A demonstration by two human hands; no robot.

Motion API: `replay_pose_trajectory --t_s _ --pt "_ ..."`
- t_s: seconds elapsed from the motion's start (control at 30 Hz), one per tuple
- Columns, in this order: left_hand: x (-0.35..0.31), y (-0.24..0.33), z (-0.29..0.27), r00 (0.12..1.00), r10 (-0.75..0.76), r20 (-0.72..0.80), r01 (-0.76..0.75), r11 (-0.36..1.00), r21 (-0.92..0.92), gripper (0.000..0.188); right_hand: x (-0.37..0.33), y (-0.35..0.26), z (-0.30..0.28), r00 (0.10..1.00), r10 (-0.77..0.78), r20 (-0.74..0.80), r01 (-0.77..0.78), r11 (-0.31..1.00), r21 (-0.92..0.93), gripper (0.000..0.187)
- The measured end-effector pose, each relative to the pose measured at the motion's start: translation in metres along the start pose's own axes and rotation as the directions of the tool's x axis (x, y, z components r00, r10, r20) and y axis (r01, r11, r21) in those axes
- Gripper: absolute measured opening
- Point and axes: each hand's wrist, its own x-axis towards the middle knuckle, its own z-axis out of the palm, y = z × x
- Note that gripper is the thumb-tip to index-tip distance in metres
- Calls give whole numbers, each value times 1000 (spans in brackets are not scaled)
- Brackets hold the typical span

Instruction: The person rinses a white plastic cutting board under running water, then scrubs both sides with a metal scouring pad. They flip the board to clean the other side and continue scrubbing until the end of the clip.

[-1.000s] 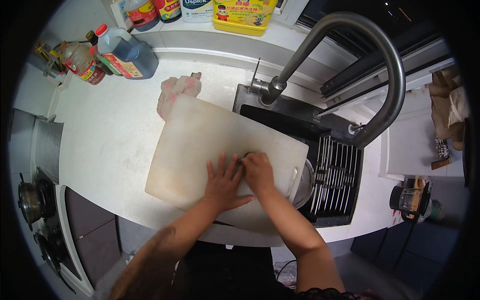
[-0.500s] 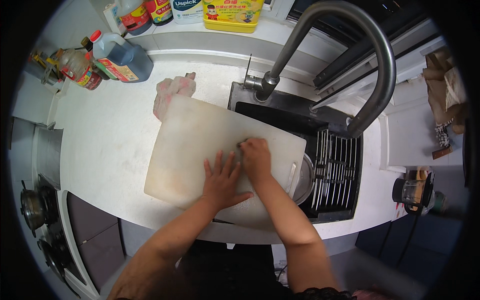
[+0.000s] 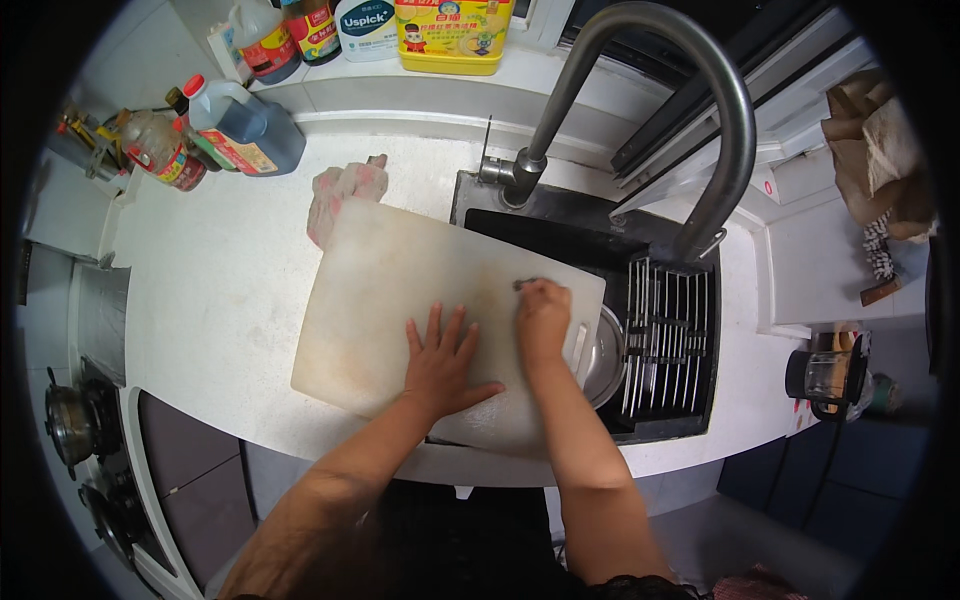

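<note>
A whitish cutting board (image 3: pixel 390 260) lies at a slant, its left part on the counter and its right part over the black sink. My left hand (image 3: pixel 440 362) rests flat on the board with fingers spread. Over the board's right half, my right hand (image 3: pixel 545 320) is closed around a small dark grey wad (image 3: pixel 521 285), perhaps a steel wool scrubber, pressed to the surface. Most of the wad is hidden by my fingers. A faint brownish smear shows on the board left of it. Wet droplets glisten near the board's front edge.
A metal bowl (image 3: pixel 603 360) and a wire rack (image 3: pixel 668 335) sit in the black sink (image 3: pixel 480 195) under a tall grey faucet (image 3: pixel 745 130). A crumpled stained cloth (image 3: pixel 345 190) lies behind the board. Bottles (image 3: pixel 255 135) stand at the back left; a pot (image 3: pixel 72 425) is far left.
My right hand has slid right across the board with the dark grey wad, toward the slotted handle. My left hand stays flat in place. The view has shifted slightly.
</note>
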Motion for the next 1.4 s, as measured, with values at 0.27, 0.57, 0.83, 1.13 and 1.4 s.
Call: replay_pose_trajectory --t_s 0.27,0.57,0.83,1.13,1.4 --pt "3 10 -12 993 -46 113 42 998 37 100 -17 27 -32 991 120 -65 -122 992 -38 11" --pt "3 17 -8 999 -30 23 28 999 44 98 -20 71 -60 996 11 88 -1 994 -113 13" --pt "-4 13 -6 998 -22 -63 24 999 38 96 -57 58 -58 974 -64 216 40 992 116 21" --pt "1 14 -24 997 -58 45 57 998 21 85 -50 77 -66 845 134 518 -476 -252 842 29" --pt "7 -14 -40 1000 17 7 -17 997 -75 74 -12 32 -79 761 122 637 -542 -420 728 29"
